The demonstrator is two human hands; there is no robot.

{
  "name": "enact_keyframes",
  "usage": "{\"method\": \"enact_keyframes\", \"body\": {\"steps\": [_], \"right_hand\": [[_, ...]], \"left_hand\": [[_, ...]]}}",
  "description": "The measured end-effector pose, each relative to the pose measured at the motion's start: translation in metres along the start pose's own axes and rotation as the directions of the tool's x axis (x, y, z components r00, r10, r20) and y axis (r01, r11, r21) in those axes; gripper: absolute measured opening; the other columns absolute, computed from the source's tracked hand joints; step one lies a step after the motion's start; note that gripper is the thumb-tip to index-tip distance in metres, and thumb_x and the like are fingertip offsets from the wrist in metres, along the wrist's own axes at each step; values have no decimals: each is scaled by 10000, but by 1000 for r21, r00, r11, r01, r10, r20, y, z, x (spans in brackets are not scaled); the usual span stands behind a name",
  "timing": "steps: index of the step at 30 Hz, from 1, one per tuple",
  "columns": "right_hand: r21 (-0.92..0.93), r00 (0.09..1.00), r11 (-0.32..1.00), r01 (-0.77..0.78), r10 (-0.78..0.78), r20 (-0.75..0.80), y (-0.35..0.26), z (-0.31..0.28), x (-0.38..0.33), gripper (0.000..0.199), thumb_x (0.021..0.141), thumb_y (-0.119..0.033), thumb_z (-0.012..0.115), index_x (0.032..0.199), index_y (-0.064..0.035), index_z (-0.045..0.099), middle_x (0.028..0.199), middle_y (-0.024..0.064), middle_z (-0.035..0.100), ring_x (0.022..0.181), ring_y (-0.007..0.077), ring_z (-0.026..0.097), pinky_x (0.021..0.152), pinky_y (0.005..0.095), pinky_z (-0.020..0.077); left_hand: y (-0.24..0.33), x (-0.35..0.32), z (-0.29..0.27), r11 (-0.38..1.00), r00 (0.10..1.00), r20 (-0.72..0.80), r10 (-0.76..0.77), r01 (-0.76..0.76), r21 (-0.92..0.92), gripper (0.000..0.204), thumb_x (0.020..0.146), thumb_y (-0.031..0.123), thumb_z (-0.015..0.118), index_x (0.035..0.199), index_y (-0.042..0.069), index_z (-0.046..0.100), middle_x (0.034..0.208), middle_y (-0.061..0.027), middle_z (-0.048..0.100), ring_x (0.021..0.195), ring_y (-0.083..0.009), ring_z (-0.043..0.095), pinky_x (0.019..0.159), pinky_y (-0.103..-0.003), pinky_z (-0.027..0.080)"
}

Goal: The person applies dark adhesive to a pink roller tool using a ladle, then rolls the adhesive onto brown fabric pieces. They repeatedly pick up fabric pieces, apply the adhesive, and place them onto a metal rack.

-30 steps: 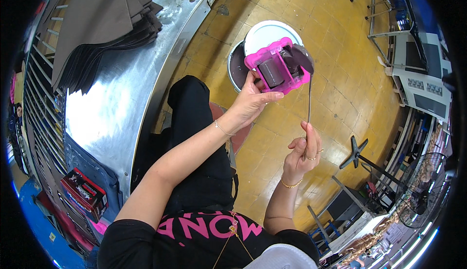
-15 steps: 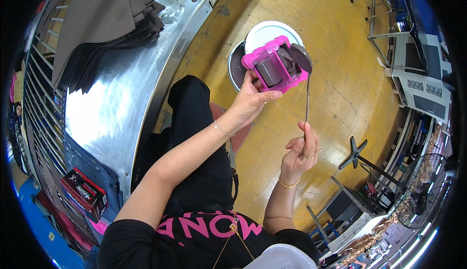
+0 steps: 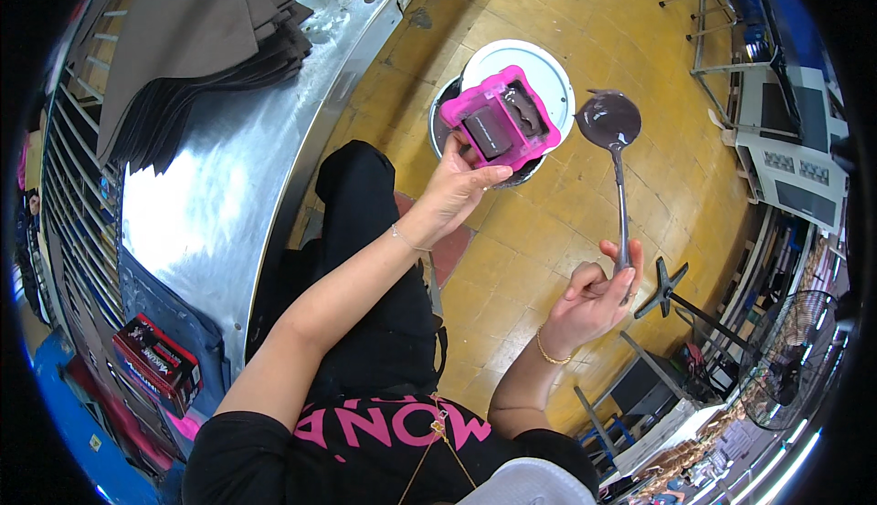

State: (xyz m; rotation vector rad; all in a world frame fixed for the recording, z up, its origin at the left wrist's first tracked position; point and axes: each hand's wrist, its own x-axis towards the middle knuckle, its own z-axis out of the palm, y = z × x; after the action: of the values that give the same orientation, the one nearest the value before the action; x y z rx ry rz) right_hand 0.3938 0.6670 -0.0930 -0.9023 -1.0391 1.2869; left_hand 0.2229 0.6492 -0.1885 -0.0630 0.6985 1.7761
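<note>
My left hand (image 3: 459, 184) grips a bright pink mould (image 3: 499, 120) by its near edge, holding it over a round metal bowl (image 3: 441, 121) on the floor. Two cavities in the mould hold dark brown paste. My right hand (image 3: 596, 290) holds the handle of a long spoon (image 3: 614, 140), its bowl coated in brown paste and lifted to the right of the mould, clear of it. A round white lid (image 3: 545, 70) lies behind the mould.
A shiny metal table (image 3: 228, 158) runs along my left, with a stack of dark grey sheets (image 3: 196, 39) on it. A red and black box (image 3: 155, 361) sits lower left. Metal stands, a fan (image 3: 790, 359) and grey machines (image 3: 790, 167) crowd the right on the yellow tiled floor.
My right hand has swung the spoon away from the mould out to the right and turned it, so its coated bowl now faces up. The mould has tilted flatter.
</note>
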Motion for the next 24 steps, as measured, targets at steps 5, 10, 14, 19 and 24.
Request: {"method": "enact_keyframes", "body": {"steps": [5,10,14,19,24], "right_hand": [[-235,964,935,-265,258,-58,41,-20,13,357,996,-214,413,1257,22,479,989,168,621,431,58,443,366,180,321],[-809,843,460,365,205,497,196,-55,7,280,962,-204,465,1209,-128,570,1013,107,641,563,221,600,532,350,502],[-833,755,212,511,354,552,261,-36,7,260,941,-204,483,1171,-141,588,1010,94,624,691,308,640,595,422,519],[-845,818,210,491,222,530,342,-40,1,270,943,-207,478,1170,-114,590,1005,106,640,632,271,648,550,393,517],[-416,638,543,-730,759,-128,342,-35,4,307,956,-179,418,1201,-51,552,951,118,678,432,131,528,382,252,401]], "left_hand": [[23,-6,-31,997,995,-73,67,-64,48,706,714,-95,713,1255,130,318,1238,-75,449,1150,-180,478,1017,-335,377],[52,-12,-67,977,979,-87,183,-171,125,708,712,-108,700,1270,109,323,1244,-83,455,1155,-182,477,1005,-315,377],[61,-21,-91,967,970,-118,214,-193,165,709,724,-110,686,1291,100,316,1253,-99,446,1173,-189,465,1010,-320,384],[59,-32,-98,983,971,-187,148,-124,133,678,742,-105,670,1283,129,336,1221,-84,456,1095,-163,486,922,-275,418],[57,-36,-107,985,971,-194,136,-112,132,646,744,-93,677,1254,137,354,1181,-67,465,1025,-130,496,835,-249,432]]}}
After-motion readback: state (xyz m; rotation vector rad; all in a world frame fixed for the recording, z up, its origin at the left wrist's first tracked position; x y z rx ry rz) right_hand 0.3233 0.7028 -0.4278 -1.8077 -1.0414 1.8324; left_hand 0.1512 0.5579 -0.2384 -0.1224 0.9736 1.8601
